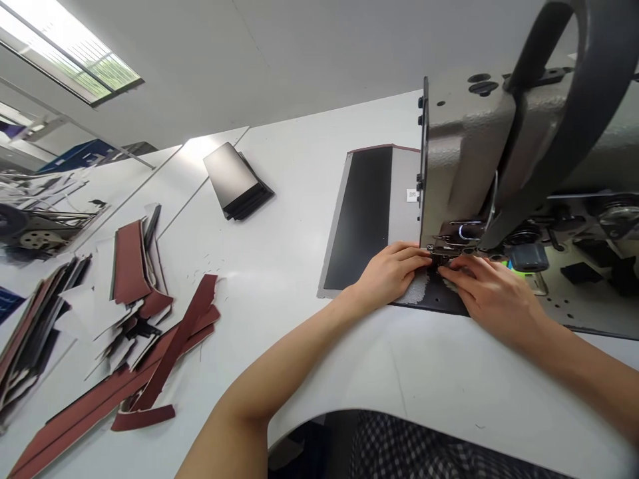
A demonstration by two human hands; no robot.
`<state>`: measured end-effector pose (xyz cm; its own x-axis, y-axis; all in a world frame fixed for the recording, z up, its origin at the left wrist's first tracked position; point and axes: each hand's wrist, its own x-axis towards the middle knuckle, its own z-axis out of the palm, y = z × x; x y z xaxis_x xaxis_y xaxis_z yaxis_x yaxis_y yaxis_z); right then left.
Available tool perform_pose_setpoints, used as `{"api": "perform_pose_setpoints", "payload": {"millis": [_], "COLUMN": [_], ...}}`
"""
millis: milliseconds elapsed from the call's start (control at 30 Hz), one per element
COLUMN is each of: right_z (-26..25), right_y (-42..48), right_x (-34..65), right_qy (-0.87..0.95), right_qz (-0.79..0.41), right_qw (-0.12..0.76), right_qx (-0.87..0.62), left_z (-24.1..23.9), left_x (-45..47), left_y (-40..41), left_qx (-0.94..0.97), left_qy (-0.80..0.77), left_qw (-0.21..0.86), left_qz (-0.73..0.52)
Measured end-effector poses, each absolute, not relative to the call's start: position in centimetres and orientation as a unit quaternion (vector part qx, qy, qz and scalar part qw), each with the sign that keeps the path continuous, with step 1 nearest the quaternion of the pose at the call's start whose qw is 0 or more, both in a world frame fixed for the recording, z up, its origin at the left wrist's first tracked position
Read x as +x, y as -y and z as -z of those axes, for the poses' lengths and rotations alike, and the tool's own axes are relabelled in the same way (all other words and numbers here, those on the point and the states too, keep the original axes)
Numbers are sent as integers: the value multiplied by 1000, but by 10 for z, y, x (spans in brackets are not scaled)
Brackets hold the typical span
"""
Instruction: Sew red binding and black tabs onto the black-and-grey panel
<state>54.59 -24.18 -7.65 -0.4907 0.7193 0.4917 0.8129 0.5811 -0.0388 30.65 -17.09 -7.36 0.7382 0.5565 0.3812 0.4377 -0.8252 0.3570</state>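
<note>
From the head view, we see both our hands pressed flat on a dark panel (362, 213) that lies on the white worktop (309, 219) and runs under the head of a grey sewing machine (479, 133) at the worktop's right edge. The panel is black with a grey border and a thin reddish trim along its far edge; it stretches away from us toward the back of the worktop.

Our left hand (392, 273) lies palm down on the near end of the panel, fingers together and stretched toward the presser foot (442, 249), touching the material without gripping it. Our right hand (492, 293) comes in from the right, fingers likewise extended and flat, their tips just beside the foot; it pinches nothing that we can tell.

Toward the left edge of the worktop sits a loose heap of reddish-brown strips (164, 346) mixed with white and dark offcuts. Farther back, near the middle, a small stack of dark sheets (237, 181) lies at an angle. At the near edge, below our arms, checked fabric (424, 446) shows.
</note>
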Motion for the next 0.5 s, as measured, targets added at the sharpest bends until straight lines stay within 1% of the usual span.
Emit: {"api": "perform_pose_setpoints", "payload": {"millis": [167,300,400,500], "right_z": [82,80,72,62], "right_y": [241,243,250,263], "right_x": [546,547,548,549], "right_qy": [859,844,816,787], "right_qz": [91,59,-11,-104], "right_qw": [243,271,275,237], "right_qx": [-442,-458,-508,-560], "left_z": [74,71,64,55], "left_x": [309,316,320,321], "left_y": [170,182,199,213], "left_qx": [918,899,886,904], "left_qy": [-283,-326,-378,-379], "left_qw": [144,153,130,90], "left_qz": [-239,-249,-233,-178]}}
